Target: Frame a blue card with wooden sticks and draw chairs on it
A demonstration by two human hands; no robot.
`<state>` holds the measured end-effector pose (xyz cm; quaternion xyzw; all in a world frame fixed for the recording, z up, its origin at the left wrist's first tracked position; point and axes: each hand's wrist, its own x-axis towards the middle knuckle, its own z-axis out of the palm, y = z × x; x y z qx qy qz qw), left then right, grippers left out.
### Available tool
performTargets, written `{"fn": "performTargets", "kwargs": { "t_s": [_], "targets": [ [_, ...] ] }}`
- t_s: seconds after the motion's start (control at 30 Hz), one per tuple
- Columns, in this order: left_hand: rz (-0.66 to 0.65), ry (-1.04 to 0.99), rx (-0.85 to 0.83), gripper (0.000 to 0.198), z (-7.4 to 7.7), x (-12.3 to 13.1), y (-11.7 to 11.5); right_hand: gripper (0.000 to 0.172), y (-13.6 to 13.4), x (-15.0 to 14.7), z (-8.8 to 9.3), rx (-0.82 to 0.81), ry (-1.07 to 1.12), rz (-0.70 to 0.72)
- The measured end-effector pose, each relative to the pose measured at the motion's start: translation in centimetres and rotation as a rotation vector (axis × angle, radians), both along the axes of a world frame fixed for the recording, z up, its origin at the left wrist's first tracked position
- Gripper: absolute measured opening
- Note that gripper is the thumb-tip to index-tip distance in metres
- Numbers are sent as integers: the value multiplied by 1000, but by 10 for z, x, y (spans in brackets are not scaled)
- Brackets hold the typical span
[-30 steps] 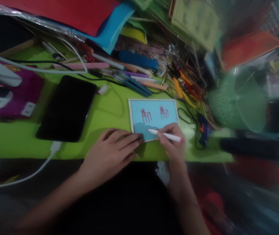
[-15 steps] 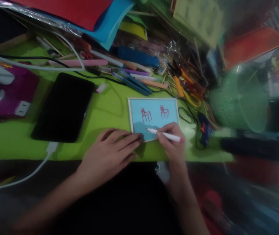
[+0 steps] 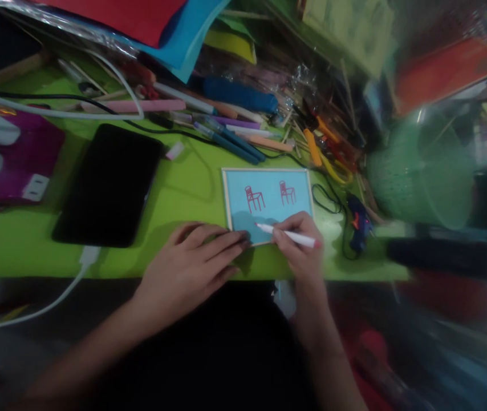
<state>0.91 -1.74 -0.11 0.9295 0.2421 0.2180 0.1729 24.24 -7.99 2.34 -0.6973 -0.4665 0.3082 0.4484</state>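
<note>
A small light-blue card (image 3: 269, 180) with a pale stick frame lies on the green tabletop, bearing two chairs drawn in red lines. My right hand (image 3: 301, 245) pinches a white felt-tip pen (image 3: 292, 236) with a pink-red end, its tip at the lower middle of the card below the left chair. Flat over the table's front edge rests my left hand (image 3: 201, 254), fingers stretched out, the fingertips on the card's lower left corner.
Left of the card lie a black tablet (image 3: 109, 185) with a white cable and a purple box (image 3: 21, 154). Behind it are several pens (image 3: 230, 142) and orange-handled pliers (image 3: 312, 147). To the right stand a glue gun (image 3: 358, 225) and a green basket (image 3: 423, 171).
The view has shifted very slightly. Both hands, the pen and the card stay practically where they were.
</note>
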Motion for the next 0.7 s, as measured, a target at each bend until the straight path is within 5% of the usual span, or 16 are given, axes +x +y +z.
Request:
{"fn": "performTargets", "kwargs": {
  "t_s": [0.7],
  "targets": [
    [-3,21,-18,39,-1,0,0,11,-5,2,2,6,79,12]
  ]
}}
